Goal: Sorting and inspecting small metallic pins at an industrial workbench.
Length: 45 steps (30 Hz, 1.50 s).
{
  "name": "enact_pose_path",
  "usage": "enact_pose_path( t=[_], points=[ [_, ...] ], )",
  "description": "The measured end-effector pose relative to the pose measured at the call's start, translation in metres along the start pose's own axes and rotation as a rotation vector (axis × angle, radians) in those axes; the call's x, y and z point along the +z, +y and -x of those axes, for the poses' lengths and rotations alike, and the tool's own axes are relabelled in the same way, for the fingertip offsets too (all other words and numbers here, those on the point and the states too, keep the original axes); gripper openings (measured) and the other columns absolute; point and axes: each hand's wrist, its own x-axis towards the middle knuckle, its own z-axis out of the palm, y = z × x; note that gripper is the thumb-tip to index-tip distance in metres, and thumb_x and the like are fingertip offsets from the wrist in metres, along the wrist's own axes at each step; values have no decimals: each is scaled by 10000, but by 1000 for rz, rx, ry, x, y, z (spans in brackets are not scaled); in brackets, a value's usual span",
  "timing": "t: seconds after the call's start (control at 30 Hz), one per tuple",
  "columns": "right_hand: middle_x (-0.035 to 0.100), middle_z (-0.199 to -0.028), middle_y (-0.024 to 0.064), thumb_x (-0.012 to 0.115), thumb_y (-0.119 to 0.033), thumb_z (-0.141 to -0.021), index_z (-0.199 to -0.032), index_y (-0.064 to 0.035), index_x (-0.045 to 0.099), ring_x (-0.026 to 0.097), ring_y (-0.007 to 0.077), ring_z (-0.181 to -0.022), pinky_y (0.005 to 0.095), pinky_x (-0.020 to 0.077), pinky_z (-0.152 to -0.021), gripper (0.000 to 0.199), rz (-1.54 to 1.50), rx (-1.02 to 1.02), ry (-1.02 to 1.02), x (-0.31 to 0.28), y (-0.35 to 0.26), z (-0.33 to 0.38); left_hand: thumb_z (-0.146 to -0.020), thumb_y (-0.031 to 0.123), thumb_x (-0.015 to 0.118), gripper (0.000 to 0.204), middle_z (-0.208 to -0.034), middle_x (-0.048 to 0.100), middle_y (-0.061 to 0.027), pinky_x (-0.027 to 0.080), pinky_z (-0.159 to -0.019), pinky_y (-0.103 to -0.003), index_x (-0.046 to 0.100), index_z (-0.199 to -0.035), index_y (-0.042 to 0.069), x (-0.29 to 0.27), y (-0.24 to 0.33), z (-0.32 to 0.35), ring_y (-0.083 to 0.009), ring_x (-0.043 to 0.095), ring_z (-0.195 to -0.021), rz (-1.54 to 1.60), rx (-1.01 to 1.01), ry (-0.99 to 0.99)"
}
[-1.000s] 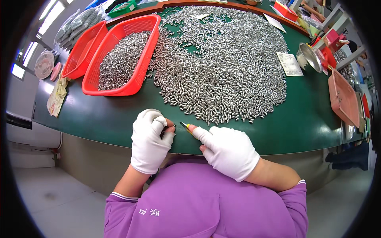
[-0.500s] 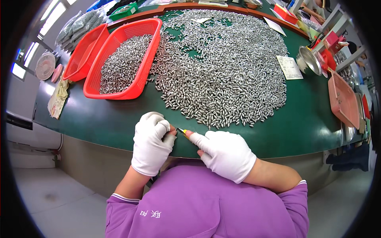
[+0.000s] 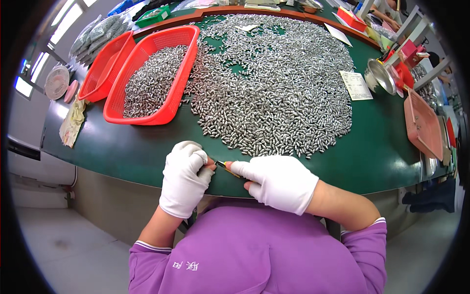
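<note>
A slim yellow-tipped tool, pinched in the closed right hand, meets whatever tiny piece (hidden) the curled left hand grips, just below the heap of metal pieces on the bench; steady, braced hands seem wise.

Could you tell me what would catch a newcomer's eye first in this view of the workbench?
First, the huge heap of small silvery metal pieces spread across the green table, with more filling a red basket at its left. Next, at the near edge, the white-gloved left hand and right hand meet around a thin yellow-and-black tool.
</note>
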Motion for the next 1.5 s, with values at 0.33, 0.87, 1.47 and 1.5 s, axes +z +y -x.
enact_pose_path(
  t=[0.33,0.87,1.47,1.5],
  points=[
    [597,-800,108,578,-148,-864,-1299,-122,553,614,308,-726,414,501,-650,436,-77,74,99,9,-8,7,-606,-65,731,210,-834,595,-105,486,-785,-389,592,-714,48,-1,1,0,-303,595,-934,27,-32,-27],
    [633,-855,134,549,-150,-882,-1295,-88,536,634,333,-782,435,510,-683,417,-125,101,22,8,-8,3,-630,-44,718,207,-753,599,-96,490,-729,-412,563,-727,55,0,0,-1,-318,602,-859,27,15,8],
    [628,-826,140,544,-142,-877,-1282,-91,535,632,333,-758,438,508,-663,408,-141,46,-66,-4,-2,-3,-608,-86,711,219,-805,583,-104,486,-765,-392,570,-718,40,1,0,1,-311,598,-922,16,-29,-29],
    [628,-828,137,543,-139,-876,-1286,-95,535,632,331,-759,438,507,-661,412,-184,59,0,2,-3,-1,-608,-86,711,219,-805,583,-104,486,-765,-392,570,-718,40,1,-1,1,-311,598,-922,16,-29,-28]
  ],
)
